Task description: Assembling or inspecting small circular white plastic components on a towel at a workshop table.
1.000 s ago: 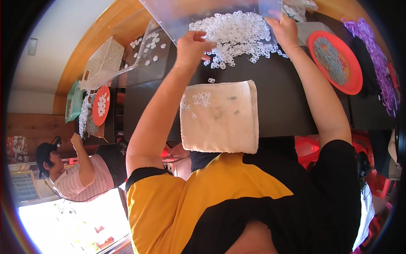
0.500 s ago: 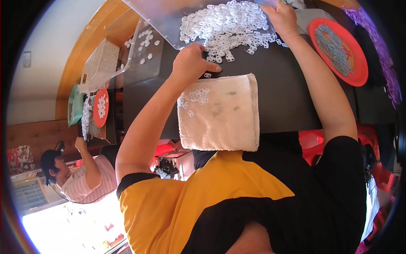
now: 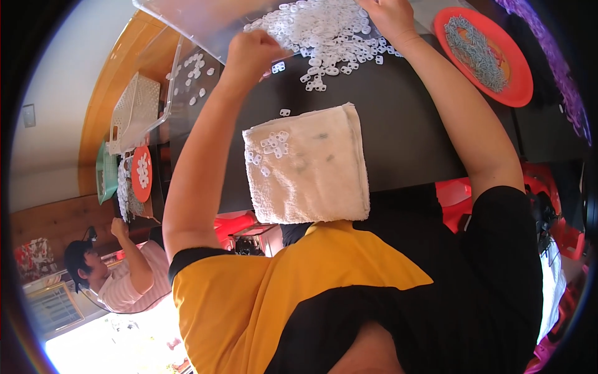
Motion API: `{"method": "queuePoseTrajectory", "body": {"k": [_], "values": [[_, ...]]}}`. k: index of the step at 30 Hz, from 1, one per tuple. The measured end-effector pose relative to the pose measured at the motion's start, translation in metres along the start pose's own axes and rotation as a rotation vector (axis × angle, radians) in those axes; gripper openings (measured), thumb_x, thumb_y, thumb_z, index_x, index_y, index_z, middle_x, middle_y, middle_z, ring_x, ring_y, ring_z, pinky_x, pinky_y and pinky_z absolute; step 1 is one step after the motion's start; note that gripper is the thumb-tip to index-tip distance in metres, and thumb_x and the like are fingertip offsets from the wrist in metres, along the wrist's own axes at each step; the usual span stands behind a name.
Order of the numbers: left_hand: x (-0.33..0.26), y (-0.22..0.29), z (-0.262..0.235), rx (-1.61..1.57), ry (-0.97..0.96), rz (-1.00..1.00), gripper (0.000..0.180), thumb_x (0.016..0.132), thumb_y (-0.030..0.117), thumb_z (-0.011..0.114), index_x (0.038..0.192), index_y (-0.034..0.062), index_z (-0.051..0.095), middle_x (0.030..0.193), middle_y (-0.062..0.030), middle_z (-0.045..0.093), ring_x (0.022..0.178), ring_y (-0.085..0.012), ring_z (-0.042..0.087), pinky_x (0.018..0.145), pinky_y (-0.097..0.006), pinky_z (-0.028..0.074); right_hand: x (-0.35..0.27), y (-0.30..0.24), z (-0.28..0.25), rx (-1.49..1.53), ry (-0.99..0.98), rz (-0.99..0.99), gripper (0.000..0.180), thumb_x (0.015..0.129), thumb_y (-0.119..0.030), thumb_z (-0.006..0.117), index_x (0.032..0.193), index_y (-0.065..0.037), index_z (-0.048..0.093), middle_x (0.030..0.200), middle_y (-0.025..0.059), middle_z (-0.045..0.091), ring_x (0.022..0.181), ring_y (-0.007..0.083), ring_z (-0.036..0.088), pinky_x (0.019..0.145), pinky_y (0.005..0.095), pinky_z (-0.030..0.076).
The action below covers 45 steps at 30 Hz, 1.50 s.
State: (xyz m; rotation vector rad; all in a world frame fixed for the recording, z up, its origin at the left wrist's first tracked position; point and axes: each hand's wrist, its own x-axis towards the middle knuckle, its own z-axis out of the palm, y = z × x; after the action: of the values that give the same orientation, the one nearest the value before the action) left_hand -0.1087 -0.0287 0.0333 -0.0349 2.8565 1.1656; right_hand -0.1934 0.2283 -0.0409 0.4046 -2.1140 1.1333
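the left hand [image 3: 252, 53] was closed narrow on the clear tray [image 3: 205, 22] rim at upper centre; the right hand [image 3: 389, 15] lay in the white ring pile [image 3: 324, 31], grip unclear. loose rings near the folded towel [image 3: 305, 165] could likely scatter off the dark table [image 3: 405, 137] if swept carelessly.

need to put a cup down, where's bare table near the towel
Bare dark table lies right of the towel, below the orange plate. A thinner strip runs between the towel and the white rings. Crowded up by the rings, where both hands work.
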Motion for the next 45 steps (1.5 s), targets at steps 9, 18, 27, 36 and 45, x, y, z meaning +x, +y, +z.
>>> {"method": "queuePoseTrajectory", "body": {"k": [9,18,27,36,45], "values": [[-0.059,-0.023,0.011,-0.147,-0.398,-0.097,0.022,0.069,0.007,0.078,0.081,-0.0003,0.062,0.059,-0.0050,0.057,0.043,-0.0106,0.050,0.037,-0.028,0.036,0.001,-0.009,-0.005,-0.015,-0.014,0.020,0.028,0.082,-0.032,0.058,0.094,-0.007,0.066,0.079,0.0217,0.066,0.079,0.0409,0.065,0.069,0.0502,0.049],[-0.027,0.001,0.024,-0.294,-0.211,-0.046,0.013,0.080,0.010,0.074,0.088,0.0026,0.067,0.066,-0.0045,0.063,0.046,-0.0115,0.056,0.041,-0.023,0.041,-0.003,-0.022,-0.001,-0.036,-0.024,0.059,0.032,0.082,-0.032,0.059,0.105,-0.010,0.065,0.081,0.0217,0.066,0.080,0.0401,0.065,0.071,0.0498,0.050],[0.006,0.010,0.041,-0.134,-0.399,0.071,0.030,0.081,0.016,0.074,0.107,0.0034,0.070,0.077,-0.0017,0.066,0.054,-0.0096,0.057,0.047,-0.022,0.043,0.002,-0.007,0.003,-0.031,-0.019,-0.014,0.032,0.083,-0.029,0.056,0.107,-0.009,0.064,0.080,0.0221,0.066,0.078,0.0419,0.064,0.069,0.0519,0.050],[0.046,0.033,0.042,-0.228,0.097,0.313,0.023,0.075,0.010,0.076,0.097,0.0034,0.074,0.080,-0.0044,0.070,0.063,-0.0102,0.059,0.055,-0.027,0.049,0.005,-0.004,-0.011,0.028,-0.140,0.056,0.038,0.081,-0.032,0.065,0.111,-0.010,0.064,0.086,0.0202,0.068,0.083,0.0387,0.066,0.072,0.0472,0.052],[-0.001,0.055,0.115,0.264,0.110,1.039,0.032,0.067,0.010,0.079,0.097,0.0071,0.068,0.102,-0.0061,0.063,0.096,-0.0284,0.055,0.083,-0.039,0.049,0.033,-0.040,-0.040,-0.046,-0.354,0.147,0.059,0.083,-0.039,0.070,0.127,-0.004,0.052,0.103,0.0247,0.067,0.100,0.0391,0.064,0.084,0.0440,0.050]]}}
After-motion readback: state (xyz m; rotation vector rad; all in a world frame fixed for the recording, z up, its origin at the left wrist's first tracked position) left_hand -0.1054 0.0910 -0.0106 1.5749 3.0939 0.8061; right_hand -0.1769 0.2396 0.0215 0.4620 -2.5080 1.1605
